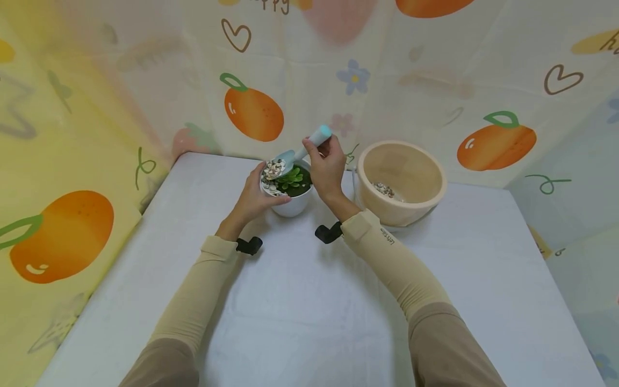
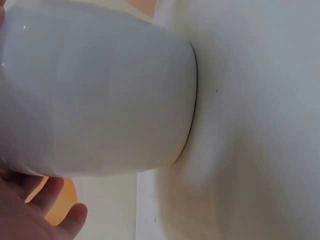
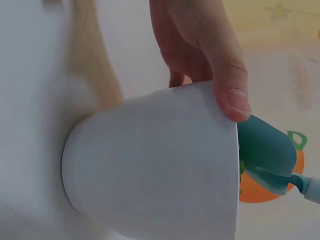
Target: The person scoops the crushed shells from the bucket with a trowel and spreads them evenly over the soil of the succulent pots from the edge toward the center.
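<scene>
Sleeves (image 1: 186, 298), pale at the forearm and brown above, reach up from 7 and 5 o'clock across a white surface (image 1: 295, 312) toward a small white pot (image 1: 290, 206). The pot stands upright on the surface, a little off the head view's center toward 11 o'clock. Its left side is clamped in the left hand (image 1: 257, 194), thumb over the near rim at 6 o'clock and fingers around the 9 o'clock side. From 2 o'clock, the right hand (image 1: 329, 169) grips the handle of a blue scoop (image 1: 288, 157), tilted down with its blade over the pot and loaded with mixed pebbles (image 1: 275, 168). Below the blade, white stones (image 1: 272, 187) line the pot from about 7 to 9 o'clock; a green plant (image 1: 291, 180) sits near the middle, dark green cover (image 1: 306, 183) around its 3 o'clock side. At the pot's 3 o'clock, just past the right hand, stands a larger beige bowl (image 1: 425, 198), more pebbles gathered on its floor near 8 o'clock. Black mounts (image 1: 329, 233) jut from both wrists. Behind, toward 12 o'clock, hangs a fruit-print backdrop (image 1: 300, 80).
</scene>
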Tool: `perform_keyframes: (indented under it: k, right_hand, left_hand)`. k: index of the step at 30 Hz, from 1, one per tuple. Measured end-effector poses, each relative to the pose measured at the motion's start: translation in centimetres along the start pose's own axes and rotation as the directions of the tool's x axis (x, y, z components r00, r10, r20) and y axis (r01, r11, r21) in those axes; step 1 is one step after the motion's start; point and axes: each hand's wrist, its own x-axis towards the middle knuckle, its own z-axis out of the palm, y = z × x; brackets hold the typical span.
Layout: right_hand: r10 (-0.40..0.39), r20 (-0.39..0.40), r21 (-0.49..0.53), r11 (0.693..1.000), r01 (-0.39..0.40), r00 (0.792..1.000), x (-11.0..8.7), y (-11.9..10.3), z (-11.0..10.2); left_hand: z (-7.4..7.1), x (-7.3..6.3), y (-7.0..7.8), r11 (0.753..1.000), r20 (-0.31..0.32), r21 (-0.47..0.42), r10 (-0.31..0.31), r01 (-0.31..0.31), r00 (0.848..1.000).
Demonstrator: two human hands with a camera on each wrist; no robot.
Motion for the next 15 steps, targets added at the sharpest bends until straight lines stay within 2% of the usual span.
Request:
perform_keyframes:
  k: [11, 15]
  right_hand:
    - [-0.036, -0.010, 0.022, 0.999, 0.036, 0.999, -0.3, -0.5, 0.1]
    - [-0.041, -0.007, 0.016, 0.999, 0.041, 0.999, -0.3, -0.4, 0.2]
  left_hand:
    - [1.5, -1.0, 0.6, 0.999, -0.118, 0.039, -0.021, 0.026, 0.993]
    - [1.5, -1.3, 0.8, 0.999, -0.131, 0.044, -0.020, 0.026, 0.991]
